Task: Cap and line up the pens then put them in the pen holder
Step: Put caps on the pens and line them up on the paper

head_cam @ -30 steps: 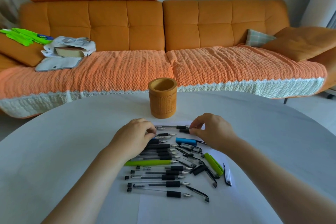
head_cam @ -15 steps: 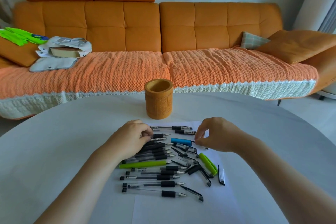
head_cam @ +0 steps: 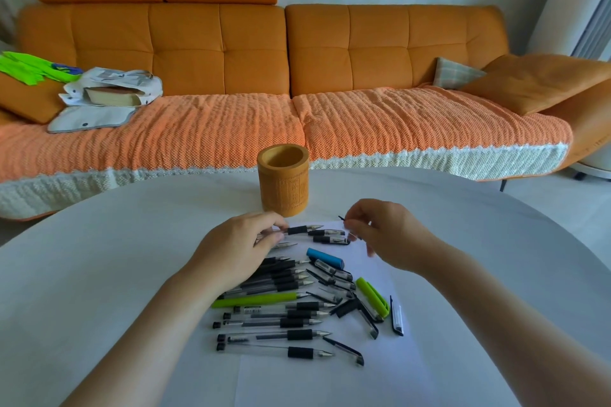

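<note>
Gripping an uncapped pen (head_cam: 299, 229) by its barrel, left hand (head_cam: 236, 249); right hand (head_cam: 385, 235) pinching a cap (head_cam: 344, 221) just beside its tip. Remaining pens (head_cam: 274, 307) beneath both; pen holder (head_cam: 283, 185) just beyond.

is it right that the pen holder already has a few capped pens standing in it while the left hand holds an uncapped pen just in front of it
Not quite. The head view shows the pen holder empty, with no pens in it. The rest holds: the left hand grips an uncapped pen just in front of it.
</note>
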